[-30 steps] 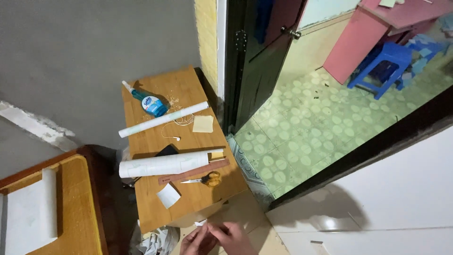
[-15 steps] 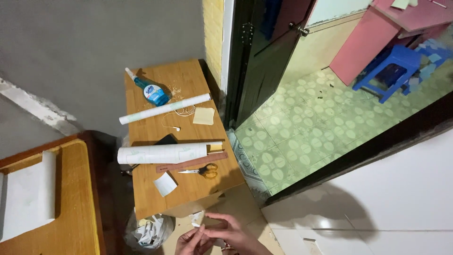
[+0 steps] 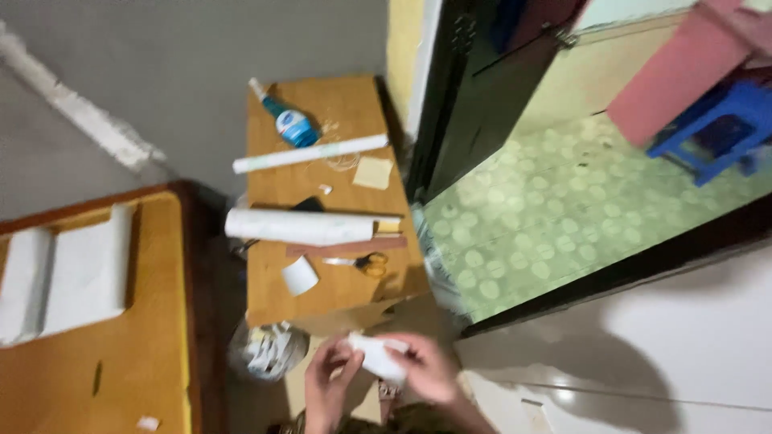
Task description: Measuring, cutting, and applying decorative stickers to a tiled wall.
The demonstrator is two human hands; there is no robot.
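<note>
Fingers of left hand (image 3: 328, 384) and right hand (image 3: 426, 371) pinch white paper (image 3: 376, 354) below the surface's (image 3: 338, 289) near edge; careless pulling could tear it.

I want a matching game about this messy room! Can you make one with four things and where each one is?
Things:
1. blue bottle
2. scissors
3. blue stool
4. white paper piece

Places:
A. on the green patterned floor past the door
B. between the left hand and right hand
C. at the far end of the small wooden table
D. on the table, just in front of the big white roll

Pairs: 1-C, 2-D, 3-A, 4-B
</note>
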